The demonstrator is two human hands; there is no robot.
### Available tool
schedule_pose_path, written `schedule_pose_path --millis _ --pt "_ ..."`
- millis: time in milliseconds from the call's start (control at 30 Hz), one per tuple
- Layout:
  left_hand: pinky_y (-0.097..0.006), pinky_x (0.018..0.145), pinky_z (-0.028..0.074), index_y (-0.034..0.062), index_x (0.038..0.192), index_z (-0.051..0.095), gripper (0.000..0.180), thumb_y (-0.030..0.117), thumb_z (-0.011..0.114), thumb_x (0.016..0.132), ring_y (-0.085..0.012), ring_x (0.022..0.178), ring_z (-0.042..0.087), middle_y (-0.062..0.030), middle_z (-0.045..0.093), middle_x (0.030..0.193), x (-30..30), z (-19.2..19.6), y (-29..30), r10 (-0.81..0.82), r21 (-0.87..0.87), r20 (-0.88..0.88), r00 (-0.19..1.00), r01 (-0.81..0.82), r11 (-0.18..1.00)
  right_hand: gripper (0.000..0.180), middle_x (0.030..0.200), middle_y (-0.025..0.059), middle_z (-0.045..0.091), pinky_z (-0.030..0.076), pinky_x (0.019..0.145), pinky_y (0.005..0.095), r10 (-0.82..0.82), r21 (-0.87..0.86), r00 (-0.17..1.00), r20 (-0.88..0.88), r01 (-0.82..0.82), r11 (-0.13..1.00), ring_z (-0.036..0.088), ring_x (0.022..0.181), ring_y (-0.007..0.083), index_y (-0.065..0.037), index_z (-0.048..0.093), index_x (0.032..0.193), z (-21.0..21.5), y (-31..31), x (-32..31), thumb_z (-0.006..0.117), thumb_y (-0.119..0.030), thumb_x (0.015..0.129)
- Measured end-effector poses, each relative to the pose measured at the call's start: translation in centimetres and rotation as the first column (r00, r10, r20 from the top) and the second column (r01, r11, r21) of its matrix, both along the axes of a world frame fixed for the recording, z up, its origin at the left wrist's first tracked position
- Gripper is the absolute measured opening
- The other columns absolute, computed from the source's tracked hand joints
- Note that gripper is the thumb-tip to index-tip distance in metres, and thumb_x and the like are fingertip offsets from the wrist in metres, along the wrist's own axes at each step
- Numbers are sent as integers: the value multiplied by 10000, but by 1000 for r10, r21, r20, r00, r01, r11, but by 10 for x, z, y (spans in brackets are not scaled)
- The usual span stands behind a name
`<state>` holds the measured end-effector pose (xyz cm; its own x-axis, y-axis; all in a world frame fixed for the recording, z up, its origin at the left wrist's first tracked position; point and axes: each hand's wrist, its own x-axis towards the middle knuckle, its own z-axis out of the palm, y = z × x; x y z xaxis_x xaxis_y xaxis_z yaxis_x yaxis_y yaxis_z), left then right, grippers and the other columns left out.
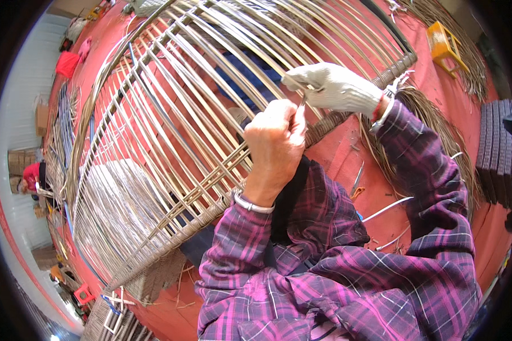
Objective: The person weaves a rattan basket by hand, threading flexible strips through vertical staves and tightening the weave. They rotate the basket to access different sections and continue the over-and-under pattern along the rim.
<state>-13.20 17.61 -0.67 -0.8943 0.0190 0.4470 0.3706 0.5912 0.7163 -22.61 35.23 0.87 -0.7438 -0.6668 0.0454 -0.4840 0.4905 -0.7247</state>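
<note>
A large wicker frame (pixel 173 108) with long tan and grey rods lies tilted across my front. Several brown wicker strands (pixel 217 175) are woven across the rods near its closest edge. My left hand (pixel 274 148), bare, is closed in a fist over that weaving, with thumb and forefinger pinching a thin strand. Just beyond it to the right, my right hand (pixel 335 86), in a white knitted glove, is also closed, fingers pinching the strand above the rods. The two hands nearly touch. A short thin tip shows between them; the rest of the strand is hidden by my fingers.
Scissors with orange handles (pixel 356 193) lie on the red floor covering (pixel 338 149) beside my knee. Long loose strands (pixel 438 122) spread at right. A yellow stool (pixel 446 48) and stacked dark panels (pixel 492 150) stand farther right. Another person (pixel 33 175) is at far left.
</note>
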Motion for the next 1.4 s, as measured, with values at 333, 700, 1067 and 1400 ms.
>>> schedule_pose_path --millis 333,700,1067,1400 --pt "-222 546 401 19 786 640 129 -18 715 883 -35 619 476 51 542 680 10 12 -29 39 478 247 968 -157 864 666 1023 35 671 519 695 261 39 -55 832 554 -10 998 619 810 90 14 523 1411 18 12 -10 765 -216 834" --pt "-276 514 417 18 779 662 139 68 722 894 -90 539 508 -47 569 616 -10 -3 -7 53 290 232 971 -121 949 458 924 74 707 509 737 341 234 112 927 293 -277 954 638 792 140 -81 647 1241 16 7 -16 711 -324 858" --pt "-359 826 527 14 1053 714 168 15 703 885 -265 941 667 -137 682 1003 -14 -17 -1 66 -37 -123 990 -71 997 146 705 -53 540 435 622 242 -90 -48 983 162 99 994 494 661 52 -39 695 878 31 77 -15 699 -180 916" --pt "-307 812 499 21 1158 682 204 78 637 967 -197 920 653 -90 695 1014 -51 22 54 -216 49 -238 947 234 971 88 830 -33 605 465 734 256 -172 -55 976 -136 166 985 530 792 57 -11 692 979 76 112 8 692 -48 900"
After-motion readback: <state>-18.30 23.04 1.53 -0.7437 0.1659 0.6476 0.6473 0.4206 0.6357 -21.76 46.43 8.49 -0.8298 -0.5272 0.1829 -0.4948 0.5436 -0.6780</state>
